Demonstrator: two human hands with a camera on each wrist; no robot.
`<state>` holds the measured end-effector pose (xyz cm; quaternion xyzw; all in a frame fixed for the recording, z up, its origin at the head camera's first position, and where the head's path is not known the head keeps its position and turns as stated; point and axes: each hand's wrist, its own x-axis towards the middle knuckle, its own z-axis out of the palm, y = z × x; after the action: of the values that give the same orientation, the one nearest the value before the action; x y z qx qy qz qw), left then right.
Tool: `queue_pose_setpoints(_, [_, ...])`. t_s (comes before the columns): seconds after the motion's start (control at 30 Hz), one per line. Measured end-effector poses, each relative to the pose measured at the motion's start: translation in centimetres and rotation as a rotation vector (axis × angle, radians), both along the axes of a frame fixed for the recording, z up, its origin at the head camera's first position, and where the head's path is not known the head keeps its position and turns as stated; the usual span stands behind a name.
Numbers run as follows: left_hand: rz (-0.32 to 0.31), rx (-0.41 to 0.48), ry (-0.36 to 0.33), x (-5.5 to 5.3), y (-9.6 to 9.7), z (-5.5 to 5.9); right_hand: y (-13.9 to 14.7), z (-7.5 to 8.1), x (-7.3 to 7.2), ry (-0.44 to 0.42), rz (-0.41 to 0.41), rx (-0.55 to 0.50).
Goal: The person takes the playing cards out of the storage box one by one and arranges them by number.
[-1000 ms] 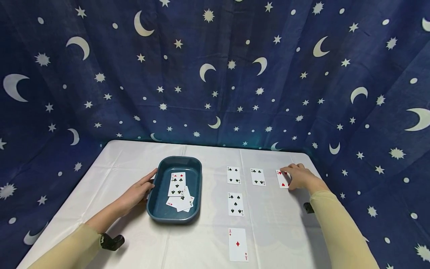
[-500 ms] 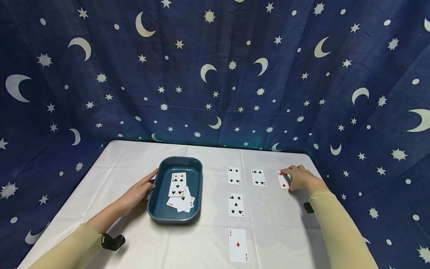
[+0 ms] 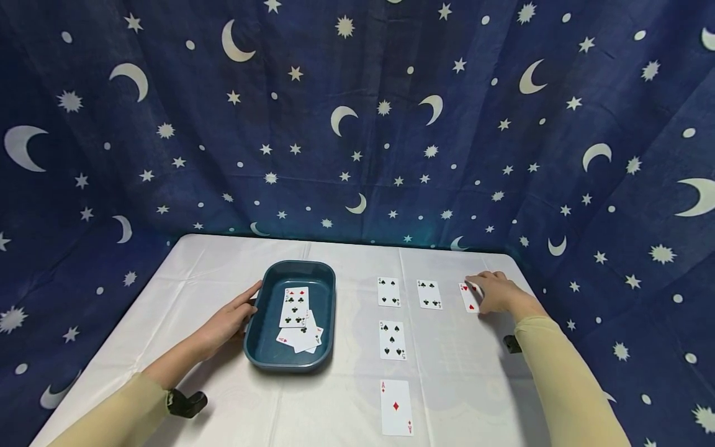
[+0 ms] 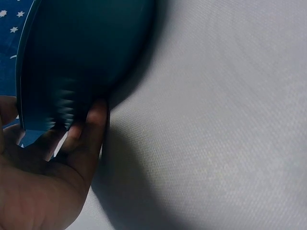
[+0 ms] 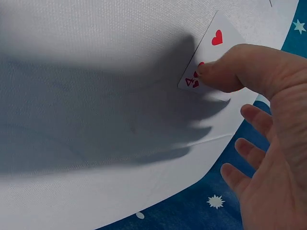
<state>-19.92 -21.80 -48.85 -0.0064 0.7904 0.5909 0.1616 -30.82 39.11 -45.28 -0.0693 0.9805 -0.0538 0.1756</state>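
Observation:
At the far right of the table, my right hand (image 3: 494,293) rests over the four of hearts (image 3: 470,299). In the right wrist view its thumb (image 5: 230,67) presses on the card's (image 5: 217,36) face near one corner. The index finger is hidden behind the thumb there, and the other fingers stand spread off the card. My left hand (image 3: 226,321) touches the outer left wall of a dark teal tray (image 3: 251,357), its fingers fairly straight. From the left wrist view, fingertips lie against the tray's side (image 4: 91,43). Several cards overlap inside the tray, a five of clubs (image 3: 294,313) among them.
Left of the four of hearts lie a four of clubs (image 3: 429,295) and a four of spades (image 3: 388,292). Nearer are a five of spades (image 3: 393,340) and the ace of diamonds (image 3: 396,408). A starry blue curtain (image 3: 357,124) stands behind the white-covered table (image 3: 469,391).

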Motion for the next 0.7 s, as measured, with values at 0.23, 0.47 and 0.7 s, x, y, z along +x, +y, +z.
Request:
queue_pose_setpoints(0.23, [0.006, 0.0, -0.001, 0.0, 0.0, 0.0, -0.3, 0.1, 0.0, 0.089, 0.026, -0.01])
queue_pose_setpoints(0.47, [0.012, -0.008, -0.011, 0.0, -0.1, 0.0, -1.4, 0.4, 0.3, 0.282, 0.132, -0.037])
queue_pose_setpoints(0.7, [0.004, 0.0, -0.007, -0.1, -0.1, 0.0, -4.2, 1.1, 0.6, 0.366, 0.211, -0.066])
